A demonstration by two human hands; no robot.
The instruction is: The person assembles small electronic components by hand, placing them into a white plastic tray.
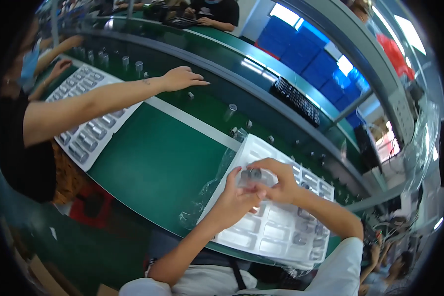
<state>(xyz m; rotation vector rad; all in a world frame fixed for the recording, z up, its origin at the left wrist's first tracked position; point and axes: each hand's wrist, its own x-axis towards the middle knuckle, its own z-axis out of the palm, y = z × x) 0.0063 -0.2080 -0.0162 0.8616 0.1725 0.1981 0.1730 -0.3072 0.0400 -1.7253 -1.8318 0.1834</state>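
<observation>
Over the white compartment tray (261,217), my left hand (232,201) and my right hand (279,181) come together. Both are closed round a small clear cylinder with a grey part (252,174); motion blurs its details, and my fingers hide its lower part. The tray lies tilted on the green table. Several of its right-hand pockets hold small grey cylinders (299,239), while the front left pockets are bare. Crumpled clear plastic film (195,215) sticks out along the tray's left edge.
At the left a co-worker's arm (98,101) stretches over a second tray (91,160) filled with cylinders, toward the belt. Clear cylinders (231,109) and small metal parts (249,123) stand along the green belt. A black crate (296,100) rests beyond; a metal post (365,64) slants at right.
</observation>
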